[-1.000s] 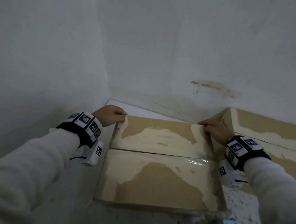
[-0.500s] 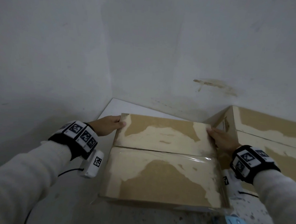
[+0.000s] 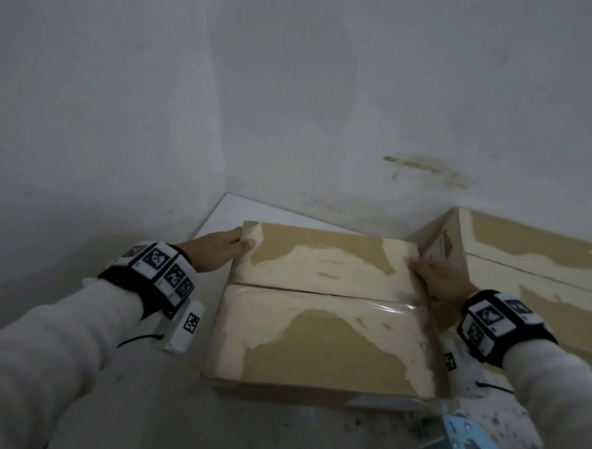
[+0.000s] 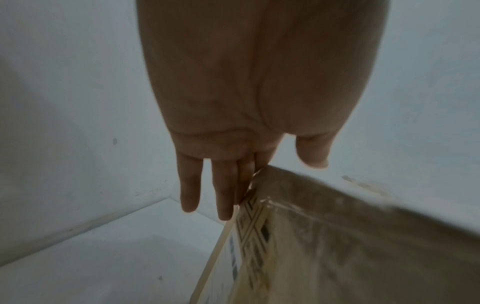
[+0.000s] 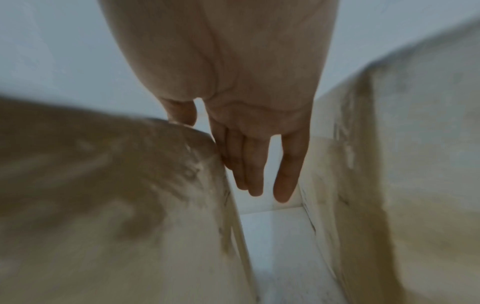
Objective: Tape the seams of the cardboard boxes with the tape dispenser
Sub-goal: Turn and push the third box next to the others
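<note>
Two brown cardboard boxes with pale torn patches stand on the white counter (image 3: 216, 216) in a wall corner. The second cardboard box (image 3: 539, 271) is at right. The nearer cardboard box (image 3: 320, 315), centre, has clear glossy tape along its middle seam. Two hands hold its far corners: left hand (image 3: 217, 251) and right hand (image 3: 439, 276), fingers straight down the sides, thumbs on top. One light-blue tape dispenser (image 3: 465, 442) lies at the near right edge.

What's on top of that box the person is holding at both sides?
Clear tape runs along the centre seam of the cardboard box, and both thumbs rest on the top near its far corners, left hand and right hand. What is inside is hidden by the shut flaps.
</note>
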The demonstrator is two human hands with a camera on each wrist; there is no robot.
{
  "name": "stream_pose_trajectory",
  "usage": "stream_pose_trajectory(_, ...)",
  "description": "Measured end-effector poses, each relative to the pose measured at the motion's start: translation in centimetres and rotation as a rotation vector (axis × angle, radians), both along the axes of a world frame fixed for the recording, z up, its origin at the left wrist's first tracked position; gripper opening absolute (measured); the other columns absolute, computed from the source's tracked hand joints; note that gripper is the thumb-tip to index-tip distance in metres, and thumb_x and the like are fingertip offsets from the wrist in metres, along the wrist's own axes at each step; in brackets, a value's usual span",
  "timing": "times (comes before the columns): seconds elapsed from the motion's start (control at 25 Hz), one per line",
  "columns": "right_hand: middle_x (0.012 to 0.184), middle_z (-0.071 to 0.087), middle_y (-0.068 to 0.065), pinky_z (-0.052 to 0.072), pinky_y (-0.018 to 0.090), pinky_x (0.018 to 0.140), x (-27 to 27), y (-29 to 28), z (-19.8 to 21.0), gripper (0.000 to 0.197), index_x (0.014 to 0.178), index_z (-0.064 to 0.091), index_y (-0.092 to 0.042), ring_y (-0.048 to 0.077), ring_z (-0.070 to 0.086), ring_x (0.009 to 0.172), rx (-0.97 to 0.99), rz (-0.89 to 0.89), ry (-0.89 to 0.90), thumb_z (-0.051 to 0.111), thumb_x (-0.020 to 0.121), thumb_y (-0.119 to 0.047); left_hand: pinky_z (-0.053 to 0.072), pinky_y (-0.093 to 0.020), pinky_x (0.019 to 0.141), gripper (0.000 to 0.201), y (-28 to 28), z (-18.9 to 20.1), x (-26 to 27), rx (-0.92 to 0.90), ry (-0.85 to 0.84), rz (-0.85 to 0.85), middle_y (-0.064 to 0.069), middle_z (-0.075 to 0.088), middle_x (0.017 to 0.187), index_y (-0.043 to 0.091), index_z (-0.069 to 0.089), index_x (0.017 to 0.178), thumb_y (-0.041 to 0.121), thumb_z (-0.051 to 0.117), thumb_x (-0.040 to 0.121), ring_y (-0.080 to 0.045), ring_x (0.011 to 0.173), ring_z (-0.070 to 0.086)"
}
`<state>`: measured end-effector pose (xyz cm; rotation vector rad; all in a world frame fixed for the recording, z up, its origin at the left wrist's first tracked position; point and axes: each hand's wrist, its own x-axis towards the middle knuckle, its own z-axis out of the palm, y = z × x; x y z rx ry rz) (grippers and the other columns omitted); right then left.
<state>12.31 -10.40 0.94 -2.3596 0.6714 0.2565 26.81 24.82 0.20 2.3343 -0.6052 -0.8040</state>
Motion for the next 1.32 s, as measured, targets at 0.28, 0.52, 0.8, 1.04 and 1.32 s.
stream_pose_trajectory(0.28, 0.128, 0.051, -0.005, 0.036, 0.033, 0.101, -7.1, 2.7, -1.1, 0.048, 0.137, 0.042, -0.020, 0.018, 0.048, 0.118, 0.360, -0.080, -0.169, 0.042, 0.094, -0.041, 0.024, -0.022, 0.109, 0.080, 1.1, -0.2, -6.9, -0.276, 0.189, 0.164, 0.019, 0.024, 0.147, 0.026, 0.004, 0.150, 0.052, 0.049, 0.089, -0.002, 0.136, 0.026)
stream_pose_trajectory(0.52, 0.141, 0.036, -0.009, 0.031, 0.034, 0.107, -7.3, 2.8, -1.6, 0.066, 0.148, 0.015, -0.029, 0.014, 0.038, 0.126, 0.547, -0.060, -0.132, 0.044, 0.091, -0.044, 0.018, -0.022, 0.109, 0.084, -0.4, -1.2, -7.5, -0.303, 0.221, 0.292, 0.004, 0.007, 0.158, 0.021, -0.014, 0.149, 0.035, 0.048, 0.094, -0.011, 0.144, 0.013)
stream_pose_trajectory(0.8, 0.144, 0.041, 0.009, 0.042, 0.038, 0.103, -1.8, 0.4, -1.8, 0.083, 0.147, 0.017, -0.017, 0.024, 0.048, 0.123, 0.430, 0.061, -0.110, 0.064, 0.082, -0.039, 0.018, -0.035, 0.118, 0.092, -1.7, -0.8, -2.9, -0.217, 0.059, 0.219, 0.001, 0.002, 0.160, 0.020, -0.014, 0.149, 0.039, 0.054, 0.090, -0.014, 0.146, 0.012)
stream_pose_trajectory(1.04, 0.138, 0.051, 0.004, 0.041, 0.043, 0.105, -2.3, -0.1, -2.7, 0.068, 0.142, 0.029, -0.023, 0.022, 0.051, 0.121, 0.318, 0.038, -0.162, 0.057, 0.085, -0.047, 0.020, -0.028, 0.115, 0.086, -1.7, 0.1, -3.7, -0.161, -0.057, 0.206, 0.004, 0.007, 0.158, 0.011, -0.006, 0.150, 0.039, 0.051, 0.092, -0.012, 0.143, 0.017)
stream_pose_trajectory(1.32, 0.143, 0.040, -0.010, 0.034, 0.035, 0.110, -9.4, 3.9, -3.3, 0.058, 0.147, 0.021, -0.032, 0.012, 0.041, 0.129, 0.541, -0.048, -0.290, 0.043, 0.094, -0.036, 0.029, -0.029, 0.107, 0.074, 0.5, -1.9, -8.6, -0.491, 0.156, 0.475, 0.007, 0.025, 0.152, 0.018, 0.010, 0.151, 0.028, 0.055, 0.092, -0.013, 0.136, 0.030)
